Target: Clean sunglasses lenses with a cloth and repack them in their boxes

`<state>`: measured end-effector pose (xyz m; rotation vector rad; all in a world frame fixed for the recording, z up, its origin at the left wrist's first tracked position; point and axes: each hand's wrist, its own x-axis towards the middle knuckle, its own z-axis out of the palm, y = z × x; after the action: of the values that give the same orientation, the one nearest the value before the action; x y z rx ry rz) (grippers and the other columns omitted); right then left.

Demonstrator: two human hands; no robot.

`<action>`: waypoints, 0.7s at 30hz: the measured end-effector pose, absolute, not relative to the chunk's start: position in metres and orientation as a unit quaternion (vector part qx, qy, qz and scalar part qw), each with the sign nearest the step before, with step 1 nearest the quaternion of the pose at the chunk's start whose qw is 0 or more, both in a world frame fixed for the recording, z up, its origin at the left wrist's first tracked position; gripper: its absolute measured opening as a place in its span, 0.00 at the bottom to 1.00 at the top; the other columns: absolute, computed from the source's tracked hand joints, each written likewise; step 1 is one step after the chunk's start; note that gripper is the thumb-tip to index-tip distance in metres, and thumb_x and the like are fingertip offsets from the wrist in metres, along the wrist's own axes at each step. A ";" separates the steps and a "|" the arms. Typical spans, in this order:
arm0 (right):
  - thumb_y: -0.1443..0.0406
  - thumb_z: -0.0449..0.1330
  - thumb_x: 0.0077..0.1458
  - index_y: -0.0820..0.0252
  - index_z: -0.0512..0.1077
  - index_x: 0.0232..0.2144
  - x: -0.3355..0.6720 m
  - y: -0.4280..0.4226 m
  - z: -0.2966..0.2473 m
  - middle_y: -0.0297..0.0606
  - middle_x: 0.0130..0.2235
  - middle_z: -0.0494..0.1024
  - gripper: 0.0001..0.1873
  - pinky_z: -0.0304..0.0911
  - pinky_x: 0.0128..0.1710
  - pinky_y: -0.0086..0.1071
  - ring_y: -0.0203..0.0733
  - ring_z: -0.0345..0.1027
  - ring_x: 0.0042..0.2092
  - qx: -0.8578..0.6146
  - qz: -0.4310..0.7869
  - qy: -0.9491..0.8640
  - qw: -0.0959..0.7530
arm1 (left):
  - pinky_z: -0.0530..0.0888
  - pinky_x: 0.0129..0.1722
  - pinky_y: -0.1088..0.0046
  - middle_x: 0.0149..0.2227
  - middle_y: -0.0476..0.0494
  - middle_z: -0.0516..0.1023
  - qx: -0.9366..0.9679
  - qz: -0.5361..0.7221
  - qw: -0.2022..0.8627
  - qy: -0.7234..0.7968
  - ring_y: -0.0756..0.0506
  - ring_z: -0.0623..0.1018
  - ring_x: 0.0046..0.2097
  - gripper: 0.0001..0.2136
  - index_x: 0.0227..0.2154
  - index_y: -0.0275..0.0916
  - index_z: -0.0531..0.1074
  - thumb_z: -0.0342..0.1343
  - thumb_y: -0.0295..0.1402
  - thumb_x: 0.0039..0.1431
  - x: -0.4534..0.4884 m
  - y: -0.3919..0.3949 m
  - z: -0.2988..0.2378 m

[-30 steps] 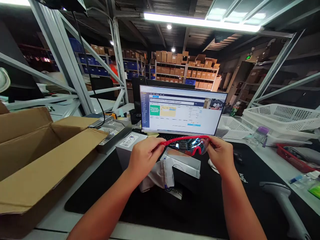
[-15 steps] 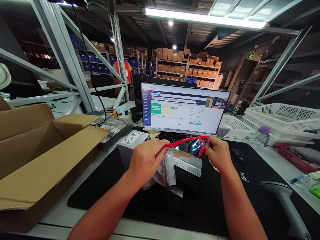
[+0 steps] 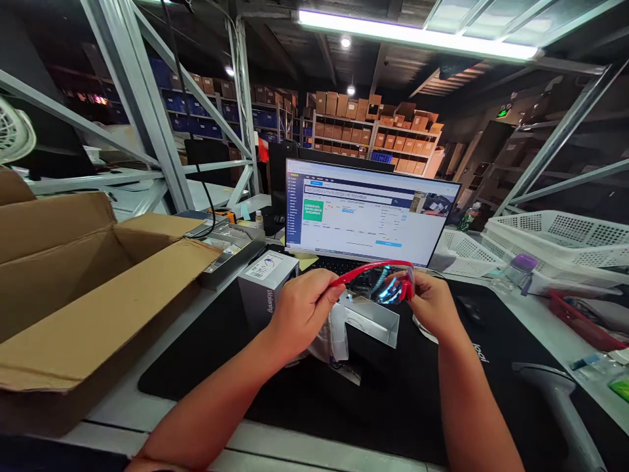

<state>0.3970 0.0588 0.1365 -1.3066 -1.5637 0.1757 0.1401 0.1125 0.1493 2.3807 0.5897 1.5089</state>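
Red-framed sunglasses (image 3: 381,285) with a mirrored lens are held up over the desk mat, in front of the monitor. My left hand (image 3: 307,311) is closed on their left end, thumb and fingers pinched together. At the other end, my right hand (image 3: 435,303) grips the frame. Below them lies an open grey box (image 3: 373,322) with a pale inside. A whitish cloth pouch (image 3: 334,337) rests under my left hand, partly hidden by it. Beside that hand stands a closed grey box (image 3: 263,282) with a printed label on top.
An open cardboard box (image 3: 98,295) takes up the left side. A monitor (image 3: 368,213) stands behind the keyboard. On the right are a barcode scanner (image 3: 560,400), a mouse (image 3: 469,308), white baskets (image 3: 565,242) and a red basket (image 3: 580,318).
The sunglasses have turned slightly, so more of the mirrored lens and the nose piece faces me. Both hands keep their hold. The whole view has shifted a little.
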 end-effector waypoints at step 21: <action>0.52 0.75 0.45 0.59 0.76 0.33 0.397 0.068 0.131 0.39 0.34 0.84 0.20 0.80 0.34 0.37 0.45 0.81 0.35 -0.410 0.288 -0.478 0.721 | 0.72 0.42 0.70 0.38 0.45 0.81 0.685 0.490 0.474 0.257 0.46 0.77 0.38 0.14 0.41 0.39 0.80 0.68 0.37 0.50 0.160 0.158 0.137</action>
<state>0.3968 0.0679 0.1311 -0.9055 -1.0563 0.6366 0.1603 0.1577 0.1366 1.6742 0.6282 1.1991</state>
